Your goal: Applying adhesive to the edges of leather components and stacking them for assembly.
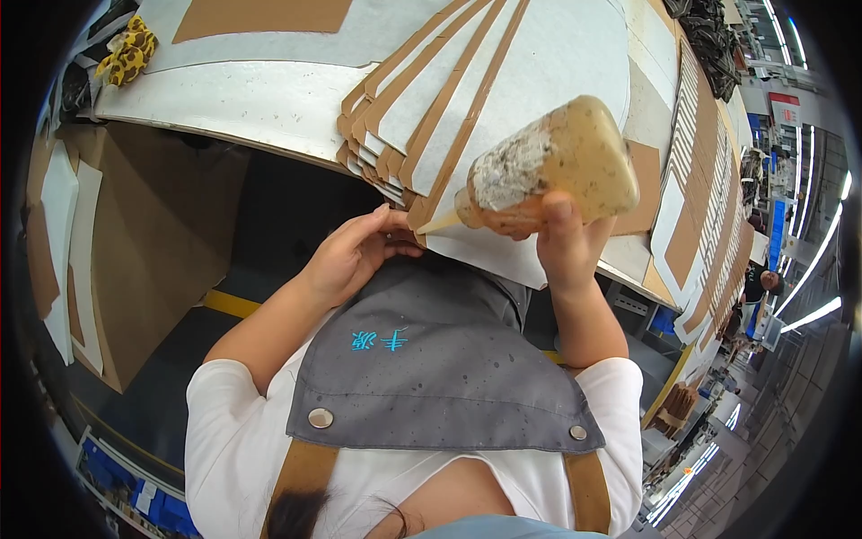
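My right hand (575, 241) is wrapped around a tilted squeeze bottle (588, 153), cloudy yellow with a crusted white patch on its side. Its narrow nozzle points down and left, the tip at the brown edge of the top white panel (530, 76). At that panel's near corner, the fingers of my left hand (348, 256) pinch the brown edge. Beneath and to the left, several brown-edged white panels (395, 121) lie fanned out, their corners overhanging the table edge. Part of the right fingers is hidden behind the bottle.
The white table (233, 94) has a curved front edge. More brown and white panels (709, 193) lie in a row at the right. Below the table on the left stands a brown board (148, 225) with white pieces. A yellow patterned cloth (130, 52) sits at the far left.
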Demonstrator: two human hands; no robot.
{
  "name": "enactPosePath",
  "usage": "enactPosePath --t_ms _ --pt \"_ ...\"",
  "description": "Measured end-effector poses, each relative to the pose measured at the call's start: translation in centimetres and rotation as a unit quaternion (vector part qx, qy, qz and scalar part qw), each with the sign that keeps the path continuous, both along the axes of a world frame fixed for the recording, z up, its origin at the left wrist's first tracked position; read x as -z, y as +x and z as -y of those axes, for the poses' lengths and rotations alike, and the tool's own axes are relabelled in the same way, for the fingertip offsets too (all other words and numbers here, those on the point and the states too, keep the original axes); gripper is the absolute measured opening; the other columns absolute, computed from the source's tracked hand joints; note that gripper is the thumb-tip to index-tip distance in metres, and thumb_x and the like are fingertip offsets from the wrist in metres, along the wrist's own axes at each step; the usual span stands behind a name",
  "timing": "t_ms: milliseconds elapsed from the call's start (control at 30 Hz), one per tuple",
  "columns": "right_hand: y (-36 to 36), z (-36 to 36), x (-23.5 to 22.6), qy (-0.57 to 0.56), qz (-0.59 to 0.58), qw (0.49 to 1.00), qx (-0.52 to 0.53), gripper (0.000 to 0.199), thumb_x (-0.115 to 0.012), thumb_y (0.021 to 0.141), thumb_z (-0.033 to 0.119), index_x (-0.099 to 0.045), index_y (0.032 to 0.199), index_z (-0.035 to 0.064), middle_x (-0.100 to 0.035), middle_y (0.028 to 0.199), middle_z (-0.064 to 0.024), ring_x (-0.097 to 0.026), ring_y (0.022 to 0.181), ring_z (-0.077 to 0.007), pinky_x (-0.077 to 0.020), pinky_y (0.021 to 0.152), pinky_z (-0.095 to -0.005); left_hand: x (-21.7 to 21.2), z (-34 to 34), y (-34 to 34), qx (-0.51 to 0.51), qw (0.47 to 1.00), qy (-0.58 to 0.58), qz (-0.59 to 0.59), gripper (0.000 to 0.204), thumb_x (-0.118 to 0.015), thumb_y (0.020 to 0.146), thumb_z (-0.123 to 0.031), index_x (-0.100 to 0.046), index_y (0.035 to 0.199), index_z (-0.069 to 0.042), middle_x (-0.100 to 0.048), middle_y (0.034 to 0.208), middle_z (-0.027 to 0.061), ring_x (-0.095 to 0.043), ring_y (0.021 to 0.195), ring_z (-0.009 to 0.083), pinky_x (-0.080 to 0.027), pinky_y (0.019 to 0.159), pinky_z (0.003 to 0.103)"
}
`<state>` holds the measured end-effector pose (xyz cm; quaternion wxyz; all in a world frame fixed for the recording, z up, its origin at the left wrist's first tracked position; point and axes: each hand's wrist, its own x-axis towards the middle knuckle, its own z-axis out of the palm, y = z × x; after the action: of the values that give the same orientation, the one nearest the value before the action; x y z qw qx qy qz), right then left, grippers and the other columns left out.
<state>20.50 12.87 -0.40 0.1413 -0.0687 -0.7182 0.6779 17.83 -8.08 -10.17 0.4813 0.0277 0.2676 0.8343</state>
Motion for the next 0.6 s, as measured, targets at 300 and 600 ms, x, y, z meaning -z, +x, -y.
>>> enactPosePath --t_ms 300,600 --pt "-3.1 -2.6 -1.5 -0.333 0.132 0.933 -0.037 0.065 -0.043 0.085 0.059 -0.046 0.116 0.0017 -0.061 0.087 -0.0105 -0.059 0.061 -0.0172 -0.0434 0.043 -0.0237 -0.2 0.1 -0.3 -0.023 0.999 -0.008 -0.029 0.041 -0.031 0.097 -0.028 -0.056 0.106 0.004 -0.06 0.101 0.0128 -0.054 0.096 0.0212 -0.039 0.09 0.036" --pt "-18.2 -18.3 -2.2 -0.163 -0.078 0.969 0.17 0.047 -0.06 0.083 0.043 -0.049 0.106 0.0037 -0.06 0.084 -0.0094 -0.057 0.052 -0.0186 -0.051 0.047 -0.0248 -0.5 0.8 -1.5 -0.006 0.954 -0.17 -0.248 0.04 -0.037 0.096 -0.025 -0.059 0.097 0.007 -0.064 0.087 0.0115 -0.058 0.085 0.0181 -0.043 0.084 0.03"
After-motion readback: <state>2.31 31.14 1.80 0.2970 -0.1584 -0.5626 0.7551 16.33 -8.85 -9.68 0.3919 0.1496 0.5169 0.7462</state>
